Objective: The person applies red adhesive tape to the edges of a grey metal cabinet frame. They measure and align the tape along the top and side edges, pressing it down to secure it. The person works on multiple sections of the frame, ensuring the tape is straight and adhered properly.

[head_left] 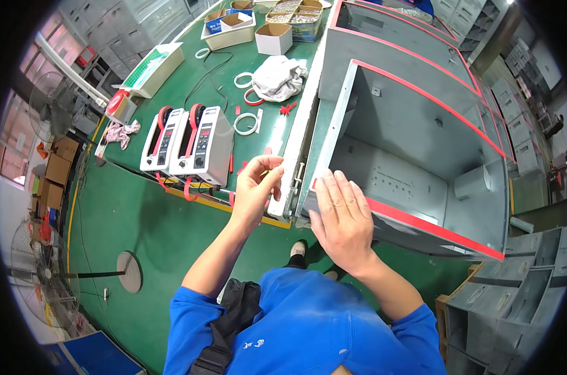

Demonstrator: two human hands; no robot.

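My right hand (344, 219) lies flat, fingers stretched out, over the near left corner of a grey metal cabinet (393, 162). Red tape (433, 228) runs along that cabinet's near rim from beside my fingers to the right corner. Thumb and fingers of my left hand (258, 187) are pinched together near the corner of the green-topped bench (264, 140); what they hold, if anything, is too small to tell. Left of that hand stand two white tape dispensers (202, 147) (161, 140) with red tape on their reels.
Tape rolls (246, 123), a white cloth (278, 78) and a white carton (274, 39) lie farther back on the bench. Another red-edged cabinet (389, 53) stands behind the near one. A fan (45, 273) is at left; grey metal boxes (502, 294) are stacked at lower right.
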